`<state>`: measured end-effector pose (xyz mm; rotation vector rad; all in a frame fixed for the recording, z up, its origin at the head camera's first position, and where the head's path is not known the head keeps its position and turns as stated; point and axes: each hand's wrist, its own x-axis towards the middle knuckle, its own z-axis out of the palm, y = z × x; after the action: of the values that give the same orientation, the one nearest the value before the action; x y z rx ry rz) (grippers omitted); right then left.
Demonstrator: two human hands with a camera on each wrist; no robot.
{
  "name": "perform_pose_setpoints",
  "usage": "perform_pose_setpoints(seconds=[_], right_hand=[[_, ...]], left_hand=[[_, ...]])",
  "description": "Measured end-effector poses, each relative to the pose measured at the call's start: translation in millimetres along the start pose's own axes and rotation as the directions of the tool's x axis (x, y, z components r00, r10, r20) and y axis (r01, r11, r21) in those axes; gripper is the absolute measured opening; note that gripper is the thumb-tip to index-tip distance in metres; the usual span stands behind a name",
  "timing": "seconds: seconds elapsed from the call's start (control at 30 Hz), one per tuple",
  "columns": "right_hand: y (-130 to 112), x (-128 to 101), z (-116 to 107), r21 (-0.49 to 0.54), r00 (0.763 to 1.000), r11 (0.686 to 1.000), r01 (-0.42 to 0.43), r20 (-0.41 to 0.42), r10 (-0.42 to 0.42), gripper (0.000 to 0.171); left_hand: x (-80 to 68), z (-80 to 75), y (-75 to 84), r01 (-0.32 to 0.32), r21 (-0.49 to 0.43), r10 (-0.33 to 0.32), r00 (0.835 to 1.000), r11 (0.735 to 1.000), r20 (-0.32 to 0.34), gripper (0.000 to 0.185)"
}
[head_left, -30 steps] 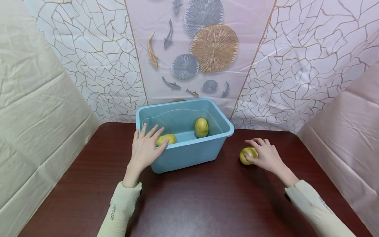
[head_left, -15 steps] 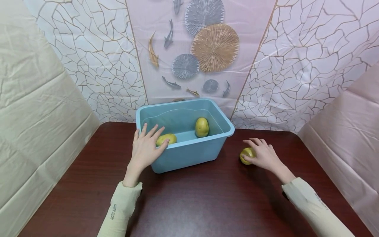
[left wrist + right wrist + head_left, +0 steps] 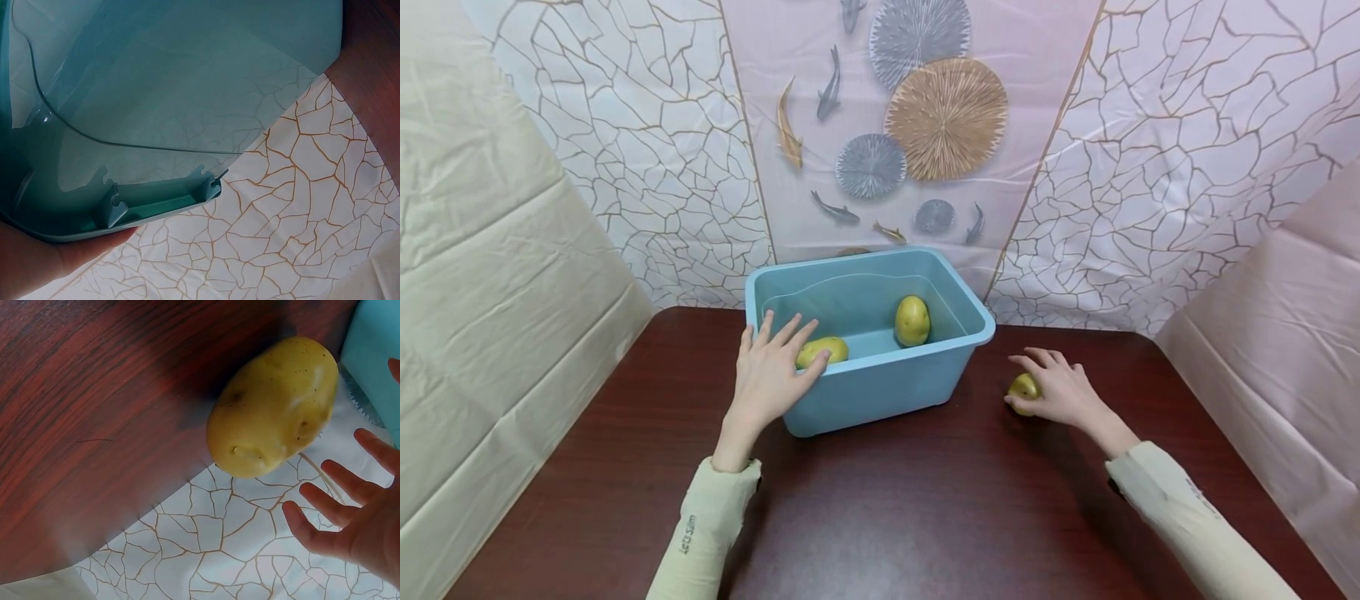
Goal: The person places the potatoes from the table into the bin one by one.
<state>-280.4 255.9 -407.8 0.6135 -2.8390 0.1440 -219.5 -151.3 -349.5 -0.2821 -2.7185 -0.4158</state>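
A light blue plastic bin (image 3: 880, 392) stands at the back of the table. My left hand (image 3: 767, 375) lies over its near left corner with fingers spread and straight; in the left wrist view part of that hand (image 3: 37, 259) shows beneath the bin's rim (image 3: 94, 231). One potato (image 3: 912, 322) leans inside at the right, another potato (image 3: 831, 350) lies at the left, partly behind my thumb. To the right of the bin, a potato (image 3: 1022, 390) sits on the tabletop. My right hand (image 3: 1060, 392) hovers around it, fingers apart; the right wrist view shows a gap between these fingers and the potato (image 3: 272, 406).
The dark red wooden table (image 3: 880, 517) spreads in front of the bin. Behind it hangs a patterned cloth (image 3: 1075, 250) with fish and round shapes. Pale cloth sheets (image 3: 490, 292) close off both sides.
My right hand has shifted slightly to the left over the loose potato, covering more of it in the head view. The left hand and the bin stay as they were.
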Motion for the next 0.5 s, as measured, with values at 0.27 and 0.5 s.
perform_pose_setpoints(seconds=[0.27,0.5], right_hand=[[2.2,2.5,5.9,-0.004,0.999,1.0,0.008,0.038,-0.008,0.067],[1.9,2.9,8.5,-0.006,0.999,1.0,0.018,0.037,-0.018,0.067]], left_hand=[[0.6,0.7,-0.7,-0.003,0.004,0.003,1.0,1.0,-0.005,0.056],[0.6,0.8,-1.4,0.002,0.005,-0.003,1.0,1.0,0.002,0.056]])
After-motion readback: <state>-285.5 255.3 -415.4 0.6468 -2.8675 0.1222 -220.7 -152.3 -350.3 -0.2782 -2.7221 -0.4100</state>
